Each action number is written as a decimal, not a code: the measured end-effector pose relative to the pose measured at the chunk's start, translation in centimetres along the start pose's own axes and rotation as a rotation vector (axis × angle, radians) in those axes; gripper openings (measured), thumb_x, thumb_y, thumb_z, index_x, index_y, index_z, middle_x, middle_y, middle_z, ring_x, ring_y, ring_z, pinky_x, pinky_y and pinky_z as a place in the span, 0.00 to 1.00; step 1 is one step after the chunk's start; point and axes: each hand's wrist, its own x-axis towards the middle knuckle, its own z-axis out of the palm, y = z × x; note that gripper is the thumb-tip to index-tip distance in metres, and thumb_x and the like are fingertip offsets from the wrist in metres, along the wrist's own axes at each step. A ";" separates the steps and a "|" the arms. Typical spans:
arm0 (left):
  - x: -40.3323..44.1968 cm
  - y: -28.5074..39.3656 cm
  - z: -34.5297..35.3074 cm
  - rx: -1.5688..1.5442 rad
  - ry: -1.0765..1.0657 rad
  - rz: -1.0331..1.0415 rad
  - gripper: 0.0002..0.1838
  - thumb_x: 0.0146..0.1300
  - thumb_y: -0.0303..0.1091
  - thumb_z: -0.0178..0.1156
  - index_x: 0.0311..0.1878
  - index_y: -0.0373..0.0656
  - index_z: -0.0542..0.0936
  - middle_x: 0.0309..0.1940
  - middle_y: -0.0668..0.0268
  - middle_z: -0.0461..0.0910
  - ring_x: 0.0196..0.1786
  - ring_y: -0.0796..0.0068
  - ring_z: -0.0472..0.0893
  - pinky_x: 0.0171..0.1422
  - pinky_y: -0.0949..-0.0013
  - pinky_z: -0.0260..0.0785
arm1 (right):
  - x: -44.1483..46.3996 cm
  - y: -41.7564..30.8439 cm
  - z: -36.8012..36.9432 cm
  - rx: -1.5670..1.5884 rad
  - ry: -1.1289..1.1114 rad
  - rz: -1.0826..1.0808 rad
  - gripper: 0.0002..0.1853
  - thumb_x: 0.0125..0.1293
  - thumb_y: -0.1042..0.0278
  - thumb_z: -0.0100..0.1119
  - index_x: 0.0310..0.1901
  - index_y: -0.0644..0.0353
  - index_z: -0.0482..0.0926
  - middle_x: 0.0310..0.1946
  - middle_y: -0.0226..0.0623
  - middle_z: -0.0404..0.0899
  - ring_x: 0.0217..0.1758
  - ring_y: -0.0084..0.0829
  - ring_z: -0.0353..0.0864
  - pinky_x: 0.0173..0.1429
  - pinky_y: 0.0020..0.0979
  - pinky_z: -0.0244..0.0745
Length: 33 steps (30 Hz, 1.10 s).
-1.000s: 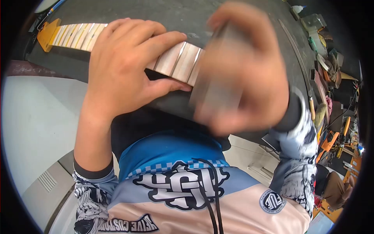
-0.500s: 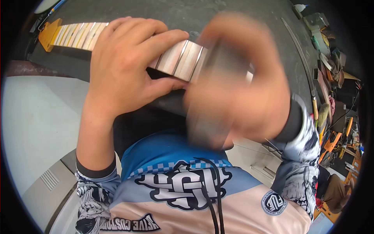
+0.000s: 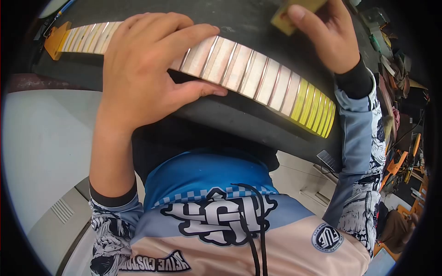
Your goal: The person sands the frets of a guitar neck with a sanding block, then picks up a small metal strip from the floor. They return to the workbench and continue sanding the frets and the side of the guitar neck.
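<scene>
A guitar neck (image 3: 239, 66) lies across the dark bench, frets up, with pale strips between the metal frets. Bright yellow strips (image 3: 316, 108) cover its right end, and an orange-yellow headstock (image 3: 56, 41) forms its left end. My left hand (image 3: 142, 69) is wrapped over the middle of the neck, thumb along the near edge. Up and to the right, away from the neck, my right hand (image 3: 331, 39) grips a flat yellowish block (image 3: 286, 23) between thumb and fingers. The top of the view cuts off part of the block.
The dark bench top (image 3: 239, 16) runs behind and under the neck. Tools and scraps crowd the right side, including an orange tool (image 3: 393, 165). A white surface (image 3: 50, 138) stands at the left. Part of another person (image 3: 396, 230) shows at lower right.
My right hand, blurred over the right part of the neck before, has moved up and right with the block, uncovering the frets and yellow strips. My left hand keeps its grip.
</scene>
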 end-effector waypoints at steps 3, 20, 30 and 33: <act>0.1 0.0 0.0 -0.008 -0.002 0.000 0.37 0.40 0.55 0.79 0.54 0.46 0.86 0.46 0.63 0.85 0.49 0.55 0.82 0.58 0.55 0.71 | -0.5 -4.0 3.3 -0.107 0.007 -0.123 0.30 0.61 0.56 0.76 0.59 0.60 0.75 0.45 0.36 0.78 0.51 0.33 0.76 0.56 0.34 0.74; 0.2 0.1 -0.1 -0.016 -0.002 0.006 0.30 0.44 0.48 0.76 0.50 0.42 0.85 0.46 0.61 0.84 0.50 0.52 0.82 0.59 0.53 0.71 | -0.6 -3.1 2.6 -0.137 -0.182 -0.478 0.26 0.52 0.57 0.79 0.54 0.50 0.86 0.56 0.44 0.76 0.49 0.48 0.81 0.55 0.41 0.79; 0.3 0.1 0.2 -0.029 -0.005 -0.001 0.35 0.41 0.53 0.79 0.53 0.45 0.86 0.45 0.63 0.84 0.48 0.55 0.82 0.57 0.54 0.71 | -1.3 -5.2 2.1 -0.288 -0.342 -0.410 0.33 0.52 0.47 0.78 0.58 0.54 0.81 0.61 0.64 0.72 0.65 0.56 0.75 0.65 0.45 0.74; 0.1 0.2 0.1 -0.035 0.000 -0.005 0.36 0.39 0.52 0.80 0.54 0.48 0.87 0.44 0.65 0.84 0.49 0.58 0.82 0.59 0.53 0.71 | 0.5 0.5 -0.6 -0.275 -0.040 -0.079 0.27 0.58 0.58 0.75 0.57 0.57 0.77 0.50 0.46 0.74 0.49 0.36 0.77 0.54 0.35 0.75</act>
